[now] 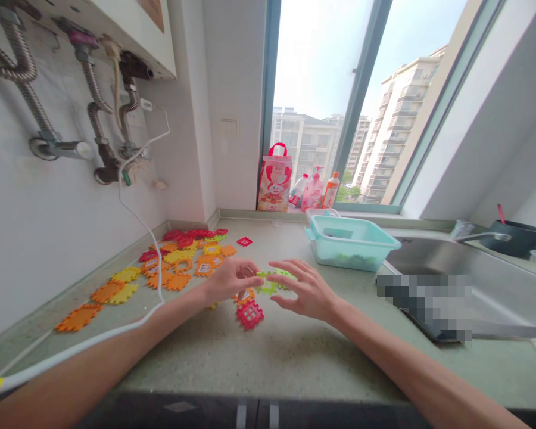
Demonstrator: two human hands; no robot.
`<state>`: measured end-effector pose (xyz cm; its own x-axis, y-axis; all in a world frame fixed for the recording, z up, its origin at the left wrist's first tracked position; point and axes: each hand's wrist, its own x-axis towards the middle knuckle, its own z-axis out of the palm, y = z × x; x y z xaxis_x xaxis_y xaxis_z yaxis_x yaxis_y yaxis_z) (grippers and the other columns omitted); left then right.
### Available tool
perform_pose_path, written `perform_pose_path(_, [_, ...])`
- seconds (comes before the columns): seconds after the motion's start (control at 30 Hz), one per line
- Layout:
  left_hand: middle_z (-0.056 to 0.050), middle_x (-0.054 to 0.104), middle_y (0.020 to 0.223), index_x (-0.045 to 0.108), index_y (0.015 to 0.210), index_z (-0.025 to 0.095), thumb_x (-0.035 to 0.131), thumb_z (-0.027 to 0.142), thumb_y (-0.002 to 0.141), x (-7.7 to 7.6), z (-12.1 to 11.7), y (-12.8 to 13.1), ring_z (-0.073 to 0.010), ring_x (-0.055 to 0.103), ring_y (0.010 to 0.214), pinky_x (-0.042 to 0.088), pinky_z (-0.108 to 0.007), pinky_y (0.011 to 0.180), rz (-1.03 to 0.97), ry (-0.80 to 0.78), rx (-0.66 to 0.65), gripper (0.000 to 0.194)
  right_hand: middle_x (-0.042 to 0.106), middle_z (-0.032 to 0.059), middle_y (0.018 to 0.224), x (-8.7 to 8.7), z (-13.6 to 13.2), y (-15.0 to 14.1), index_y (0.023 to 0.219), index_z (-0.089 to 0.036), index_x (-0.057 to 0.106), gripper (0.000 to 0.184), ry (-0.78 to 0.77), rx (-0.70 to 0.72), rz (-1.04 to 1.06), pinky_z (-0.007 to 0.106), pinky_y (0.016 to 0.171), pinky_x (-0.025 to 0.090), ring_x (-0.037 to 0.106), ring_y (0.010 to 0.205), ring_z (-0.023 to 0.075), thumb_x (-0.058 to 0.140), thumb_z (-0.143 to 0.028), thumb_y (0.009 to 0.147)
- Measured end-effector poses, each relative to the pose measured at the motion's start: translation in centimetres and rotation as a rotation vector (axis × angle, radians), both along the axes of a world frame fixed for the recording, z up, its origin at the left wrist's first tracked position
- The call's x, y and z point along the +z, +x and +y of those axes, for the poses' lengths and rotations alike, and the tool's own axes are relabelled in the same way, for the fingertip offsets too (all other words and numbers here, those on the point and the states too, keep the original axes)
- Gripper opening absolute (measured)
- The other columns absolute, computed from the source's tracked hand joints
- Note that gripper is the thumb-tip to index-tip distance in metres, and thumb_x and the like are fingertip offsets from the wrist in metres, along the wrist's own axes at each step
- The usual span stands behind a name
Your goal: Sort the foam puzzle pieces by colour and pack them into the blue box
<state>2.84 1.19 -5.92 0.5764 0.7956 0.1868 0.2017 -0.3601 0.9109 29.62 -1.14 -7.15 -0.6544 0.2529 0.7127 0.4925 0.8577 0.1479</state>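
My left hand [230,279] pinches the light-green interlocking plastic tiles [270,282]; my right hand [306,291] hovers spread at three o'clock, a red square plastic tile [250,314] at six.

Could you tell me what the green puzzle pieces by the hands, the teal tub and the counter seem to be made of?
Green pieces: probably moulded plastic, judging by their bright flat colour and crisp toothed edges, though foam is possible. Teal tub: translucent plastic, since dark contents show through its wall. Counter: looks like speckled stone or composite, matte greenish grey with fine flecks.
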Motion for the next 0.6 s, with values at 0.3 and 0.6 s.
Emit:
perform_pose_path(0.3, [-0.003,0.072,0.070,0.069,0.097,0.015,0.071,0.066,0.089,-0.4,0.5,-0.1,-0.0116,0.055,0.049,0.042,-0.023,0.046,0.063,0.037,0.004,0.051,0.076,0.0057,0.129,0.2,0.3,0.0,0.122,-0.026,0.070,0.026,0.105,-0.024,-0.058,0.040,0.092,0.056,0.073,0.107,0.0230,0.071,-0.036,0.098])
perform_pose_path(0.6, [-0.012,0.074,0.129,0.076,0.122,0.021,0.043,0.061,0.104,0.1,6.6,-7.4,-0.0288,0.064,0.123,0.046,-0.042,0.112,0.651,0.655,0.435,0.054,0.077,0.0094,0.122,-0.3,2.7,3.8,0.122,-0.026,0.069,0.028,-0.265,-0.225,0.103,0.044,0.098,0.057,0.074,0.105,0.0268,0.068,-0.032,0.095])
